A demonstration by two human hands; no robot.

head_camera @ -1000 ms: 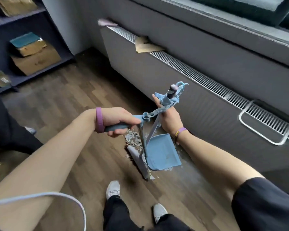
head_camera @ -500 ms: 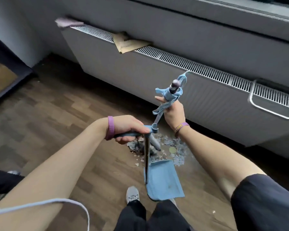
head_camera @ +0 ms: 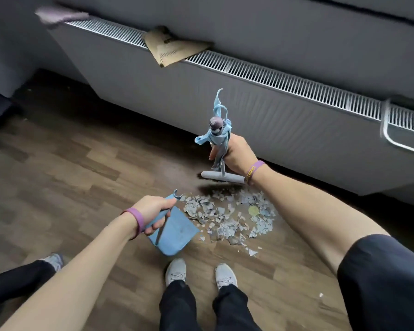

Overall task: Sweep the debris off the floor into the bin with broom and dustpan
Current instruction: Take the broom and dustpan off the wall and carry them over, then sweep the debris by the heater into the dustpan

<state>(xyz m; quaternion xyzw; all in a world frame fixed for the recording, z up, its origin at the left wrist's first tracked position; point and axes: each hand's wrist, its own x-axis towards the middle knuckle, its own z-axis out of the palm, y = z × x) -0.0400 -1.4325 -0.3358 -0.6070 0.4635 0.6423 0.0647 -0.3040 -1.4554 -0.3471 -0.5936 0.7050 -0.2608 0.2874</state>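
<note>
Dustpan light blue, plain. Broom: grey head, dark bristles, pale blue strips round handle top. Debris grey-white shards, 1 yellow-green disc. Floor brown, wood-plank pattern. Left wristband plain purple; right wristband purple, yellow lettering. Shoes white. Grille white, slatted.

Soft, even, slightly dim light is seen all over. The broom bristles are smeared into a dark blur, the pink cloth top left is motion-blurred too, and the radiator grille is bowed by wide-angle distortion.
</note>
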